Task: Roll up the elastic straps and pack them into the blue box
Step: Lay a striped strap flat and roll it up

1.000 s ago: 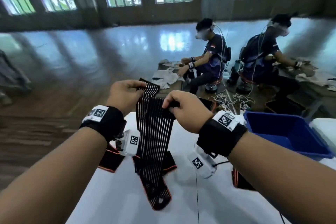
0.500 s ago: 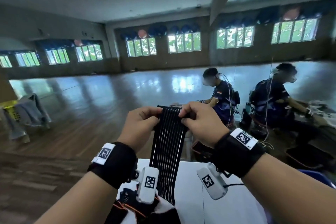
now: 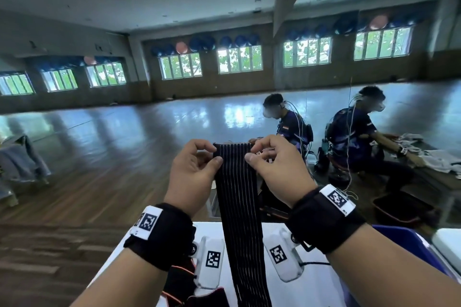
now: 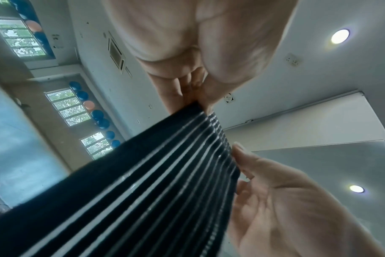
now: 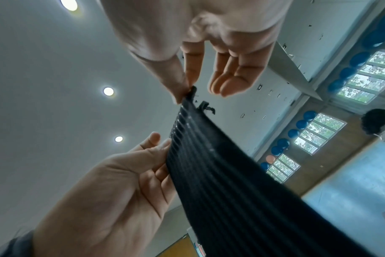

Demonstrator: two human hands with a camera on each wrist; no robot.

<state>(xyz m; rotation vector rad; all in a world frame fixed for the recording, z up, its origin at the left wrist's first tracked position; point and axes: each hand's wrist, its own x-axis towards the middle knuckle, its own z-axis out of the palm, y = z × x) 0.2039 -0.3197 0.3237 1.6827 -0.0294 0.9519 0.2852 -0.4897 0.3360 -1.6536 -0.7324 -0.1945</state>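
Both hands are raised in front of the person, each pinching a top corner of one black strap (image 3: 238,197) with thin white stripes: the left hand (image 3: 193,177) nips the left corner between thumb and forefinger, and the right hand (image 3: 277,169) does the same at the right corner, its other fingers loosely spread. The strap hangs straight down between the wrists to the white table (image 3: 321,289), where more black straps (image 3: 179,281) edged in orange lie at the near left. Only a corner of the blue box (image 3: 409,244) shows, on the table behind the right forearm.
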